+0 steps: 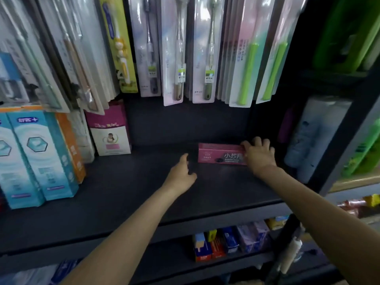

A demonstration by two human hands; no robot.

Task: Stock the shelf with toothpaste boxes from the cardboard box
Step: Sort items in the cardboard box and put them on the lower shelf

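Pink rectangular cardboard toothpaste box (pixel 221 154): lying flat toward the back right of the dark matte shelf board (pixel 127 194), long axis running nine to three o'clock, printed face turned toward the camera.

Right hand (pixel 259 155): resting on the box's three o'clock end, fingers draped over the top edge, palm covering that end; looking closed on the box, though thumb placement is hidden.

Left hand (pixel 182 174): hovering open and empty just off the box's nine o'clock end, at about seven o'clock from that corner, fingers loosely spread, not touching the carton.

Nearer hand: right, already in contact; left close but apart.

Key relation: box lying crosswise between the two hands, ends pointing one at each hand, so any squaring or sliding probably depending on pressing both ends along that nine-to-three line.

Open space: bare shelf stretching from the box toward nine o'clock, as far as the white-and-magenta upright carton (pixel 110 133) and the tall teal-and-white boxes (pixel 39 157); likely taking the next cartons.

Right boundary: pale bottles (pixel 314 138) standing at three o'clock, near the right hand.

Overhead: carded toothbrush packs (pixel 176 50) hanging at twelve o'clock above the box, leaving limited headroom.

Cardboard supply box: not showing in view.

Progress: judging early, only one pink carton sitting on this stretch.
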